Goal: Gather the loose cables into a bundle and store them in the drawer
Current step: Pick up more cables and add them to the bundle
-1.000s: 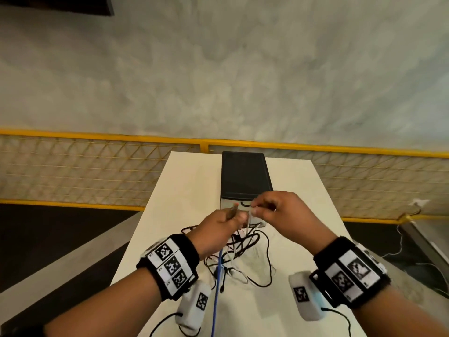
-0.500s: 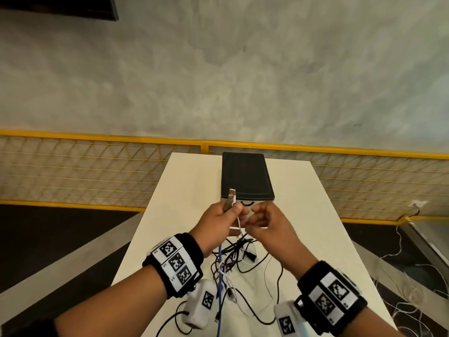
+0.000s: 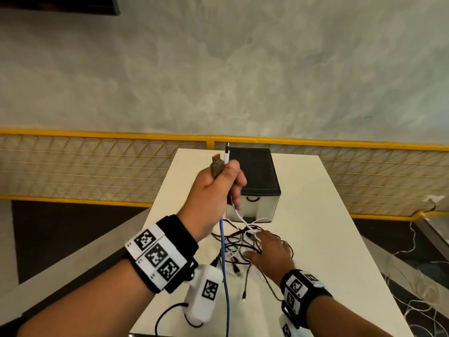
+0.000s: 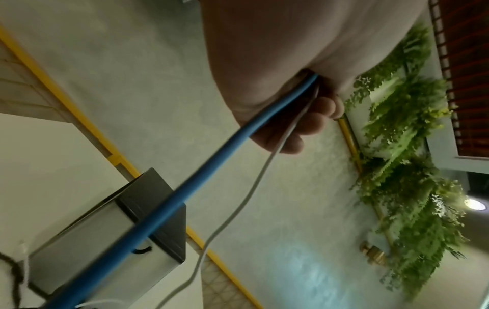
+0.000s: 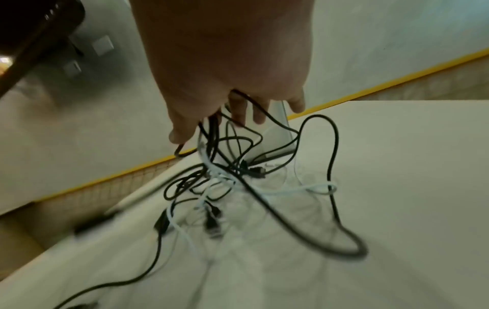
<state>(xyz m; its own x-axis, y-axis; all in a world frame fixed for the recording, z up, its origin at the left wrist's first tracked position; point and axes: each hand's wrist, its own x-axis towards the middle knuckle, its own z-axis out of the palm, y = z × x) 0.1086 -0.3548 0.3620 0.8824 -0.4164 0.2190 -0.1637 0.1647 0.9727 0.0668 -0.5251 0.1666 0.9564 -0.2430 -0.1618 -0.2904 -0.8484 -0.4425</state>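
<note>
My left hand (image 3: 218, 188) is raised above the white table (image 3: 328, 239) and grips a blue cable (image 3: 224, 263) and a thin white cable (image 3: 237, 212). Their plug ends (image 3: 217, 165) stick up out of the fist. In the left wrist view the blue cable (image 4: 185, 188) and the white cable (image 4: 251, 188) trail down from my left hand (image 4: 278, 62). My right hand (image 3: 272, 251) lies low on a tangle of black and white cables (image 3: 233, 239), fingers spread among the strands (image 5: 225, 173). A small drawer unit (image 3: 255, 181) with a black top stands just behind, its drawer front closed.
A yellow-railed mesh fence (image 3: 97, 164) runs behind the table's far edge. Loose white wires (image 3: 418, 307) lie on the floor to the right. The table drops off to dark floor on the left.
My left hand has lifted higher with both plug ends in it. My right hand has let go of the white cable and dropped onto the tangle on the table.
</note>
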